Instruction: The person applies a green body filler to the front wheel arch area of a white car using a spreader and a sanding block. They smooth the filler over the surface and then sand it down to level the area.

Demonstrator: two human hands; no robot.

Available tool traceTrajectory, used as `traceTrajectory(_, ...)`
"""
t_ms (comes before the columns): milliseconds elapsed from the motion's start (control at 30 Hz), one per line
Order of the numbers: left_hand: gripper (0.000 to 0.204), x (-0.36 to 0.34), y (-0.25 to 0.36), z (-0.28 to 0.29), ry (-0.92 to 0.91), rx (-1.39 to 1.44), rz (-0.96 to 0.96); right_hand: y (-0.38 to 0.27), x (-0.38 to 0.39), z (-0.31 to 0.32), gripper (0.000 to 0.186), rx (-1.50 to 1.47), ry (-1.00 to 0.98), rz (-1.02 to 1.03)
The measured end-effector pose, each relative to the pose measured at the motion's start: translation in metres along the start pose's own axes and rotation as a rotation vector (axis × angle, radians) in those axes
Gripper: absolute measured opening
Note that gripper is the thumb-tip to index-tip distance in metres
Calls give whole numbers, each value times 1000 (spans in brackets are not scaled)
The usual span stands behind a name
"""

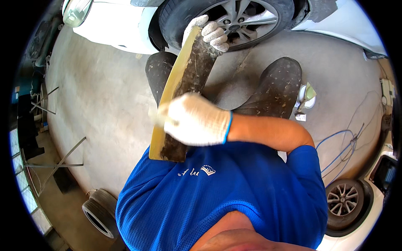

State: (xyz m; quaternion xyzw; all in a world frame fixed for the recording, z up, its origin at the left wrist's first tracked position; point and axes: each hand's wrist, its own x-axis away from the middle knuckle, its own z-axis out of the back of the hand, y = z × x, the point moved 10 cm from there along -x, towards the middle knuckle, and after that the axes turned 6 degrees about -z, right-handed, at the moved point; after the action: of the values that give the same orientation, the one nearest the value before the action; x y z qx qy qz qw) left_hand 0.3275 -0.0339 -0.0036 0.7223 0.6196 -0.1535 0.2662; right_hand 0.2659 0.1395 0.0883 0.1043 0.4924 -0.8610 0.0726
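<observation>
A long flat strip, with a grimy dark-brown face and a pale yellow edge, slants from near the car wheel back to my chest. My left hand, in a white knitted glove, is closed round its far end; the strip hides my left forearm. Across the strip's nearer half lies my right hand, in a white glove with a blue cuff. Its fingers are curled and smeared by motion, with a pale blurred shape at their tips over the yellow edge. What that shape is cannot be made out.
A car wheel and white bodywork stand just ahead. On the right are a small white can, a coiled blue hose and another car's wheel. Metal stands and a loose tyre are on the left.
</observation>
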Motion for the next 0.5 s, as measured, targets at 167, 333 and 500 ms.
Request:
traceTrajectory(167, 48, 3, 3, -10, 368, -280, -143, 21, -23, 69, 21, 77, 84, -55)
traceTrajectory(333, 48, 0, 7, -13, 133, -174, -99, 62, -51, 149, 25, 572, 383, -195)
traceTrajectory(500, 48, 9, 16, -23, 31, -206, -97, -18, -32, 12, 14, 477, -8, 90)
